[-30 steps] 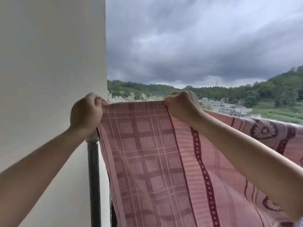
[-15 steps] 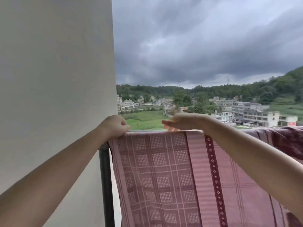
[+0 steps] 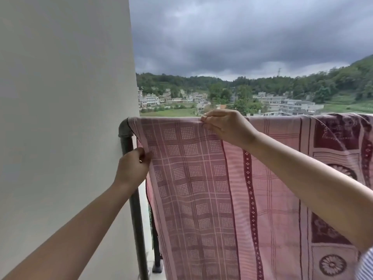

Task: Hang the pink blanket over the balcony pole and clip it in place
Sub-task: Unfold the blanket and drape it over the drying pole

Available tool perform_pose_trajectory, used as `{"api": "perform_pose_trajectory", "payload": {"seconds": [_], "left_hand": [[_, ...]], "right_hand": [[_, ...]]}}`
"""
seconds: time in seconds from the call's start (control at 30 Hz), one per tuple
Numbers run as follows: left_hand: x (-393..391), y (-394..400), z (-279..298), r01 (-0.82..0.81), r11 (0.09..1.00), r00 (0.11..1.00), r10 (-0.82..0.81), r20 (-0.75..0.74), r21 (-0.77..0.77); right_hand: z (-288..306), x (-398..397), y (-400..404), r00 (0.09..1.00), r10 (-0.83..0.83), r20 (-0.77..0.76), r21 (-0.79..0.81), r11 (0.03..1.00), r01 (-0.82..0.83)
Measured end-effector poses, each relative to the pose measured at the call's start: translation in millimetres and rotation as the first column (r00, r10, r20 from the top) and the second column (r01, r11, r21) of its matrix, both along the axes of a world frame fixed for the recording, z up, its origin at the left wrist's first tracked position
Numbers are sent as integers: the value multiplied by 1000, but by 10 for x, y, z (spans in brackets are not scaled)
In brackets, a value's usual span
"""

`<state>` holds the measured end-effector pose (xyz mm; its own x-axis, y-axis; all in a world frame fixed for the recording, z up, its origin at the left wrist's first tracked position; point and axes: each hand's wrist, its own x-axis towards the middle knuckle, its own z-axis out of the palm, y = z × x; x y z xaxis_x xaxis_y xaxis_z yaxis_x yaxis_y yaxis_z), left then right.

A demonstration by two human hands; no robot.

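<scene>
pink patterned woven blanket (image 3: 201, 188) draping over dark metal balcony pole (image 3: 125, 130) | left hand (image 3: 132, 168) pinching its side edge | right hand (image 3: 226, 126) apparently pinching the top fold

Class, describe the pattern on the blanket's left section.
Pink checked grid with dotted squares on the blanket, head view.

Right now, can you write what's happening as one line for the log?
step: straightening | pink blanket: draped over pole | left hand: pinching side edge | right hand: pinching top fold | clips: none visible
</scene>
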<state>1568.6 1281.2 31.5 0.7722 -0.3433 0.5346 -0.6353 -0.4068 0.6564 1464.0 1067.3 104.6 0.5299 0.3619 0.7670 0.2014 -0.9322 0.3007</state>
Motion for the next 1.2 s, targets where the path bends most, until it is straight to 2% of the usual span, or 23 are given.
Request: {"api": "perform_pose_trajectory", "payload": {"seconds": [0.07, 0.13, 0.2, 0.27, 0.33, 0.4, 0.43, 0.5, 0.53, 0.6, 0.67, 0.7, 0.73, 0.77, 0.8, 0.87, 0.9, 0.97, 1.0, 1.03, 1.07, 1.13, 1.2], "left_hand": [[9, 28, 43, 16, 992, 1000, -17, -4, -122], [5, 98, 117, -7, 984, 996, 23, 89, -177], [21, 156, 309, -23, 970, 989, 58, 136, -244], [156, 152, 653, -65, 936, 993, 94, 67, -345], [422, 130, 1069, -134, 919, 989, 147, 8, -372], [662, 161, 1444, -233, 932, 964, 260, 63, -276], [789, 174, 1590, -287, 927, 943, 317, 101, -241], [1066, 181, 1759, -368, 921, 899, 388, 201, -132], [1165, 174, 1768, -398, 916, 894, 399, 204, -44], [1333, 98, 1681, -404, 908, 910, 388, 147, 107], [1375, -13, 1447, -282, 915, 956, 294, 3, 290], [1363, -66, 1300, -190, 922, 969, 231, -86, 339], [1323, -97, 1151, -80, 933, 963, 163, -216, 350], [1283, -113, 1019, 35, 952, 936, 75, -345, 303], [1263, -110, 919, 121, 967, 901, -12, -434, 225], [1224, -19, 778, 216, 973, 858, -147, -492, 86], [1193, 22, 750, 216, 976, 842, -186, -507, 1], [1115, 106, 718, 139, 962, 838, -241, -490, -235], [1042, 173, 673, 97, 905, 798, -319, -511, -413], [958, 232, 620, 80, 848, 773, -384, -505, -523], [862, 296, 551, 84, 803, 764, -433, -479, -590], [697, 378, 346, 130, 790, 813, -431, -392, -599], [567, 420, 163, 140, 764, 869, -400, -292, -629]], "right_hand": [[27, -19, 13, 997, -56, 48, -12, 998, 57], [122, -14, 52, 982, -156, 110, -97, 981, 167], [333, 70, 156, 942, -303, 145, -105, 942, 319], [616, 247, 325, 876, -476, 81, -54, 875, 481], [891, 500, 438, 838, -546, 9, 106, 834, 542], [1128, 792, 510, 836, -544, -75, 270, 796, 542], [1206, 955, 517, 852, -515, -92, 302, 801, 516], [1277, 1201, 551, 852, -469, -232, 246, 819, 518], [1234, 1291, 549, 812, -467, -350, 183, 816, 548], [1046, 1354, 488, 652, -444, -615, 69, 793, 605], [819, 1287, 404, 410, -366, -835, -15, 760, 650], [736, 1215, 394, 338, -346, -875, -52, 762, 646], [698, 1143, 393, 329, -321, -888, -48, 777, 628], [692, 1050, 423, 375, -296, -879, -20, 808, 589], [702, 963, 462, 469, -251, -847, 47, 844, 535], [695, 765, 532, 675, -114, -729, 245, 878, 412], [677, 662, 555, 746, -62, -663, 303, 889, 343], [589, 446, 593, 802, -57, -595, 263, 929, 261], [530, 365, 598, 812, -101, -575, 188, 949, 251], [453, 312, 589, 829, -160, -536, 110, 960, 256], [361, 291, 575, 861, -209, -463, 60, 962, 266], [149, 299, 554, 942, -253, -220, 25, 964, 265], [-94, 374, 527, 957, -288, 31, 13, 958, 288]]}}
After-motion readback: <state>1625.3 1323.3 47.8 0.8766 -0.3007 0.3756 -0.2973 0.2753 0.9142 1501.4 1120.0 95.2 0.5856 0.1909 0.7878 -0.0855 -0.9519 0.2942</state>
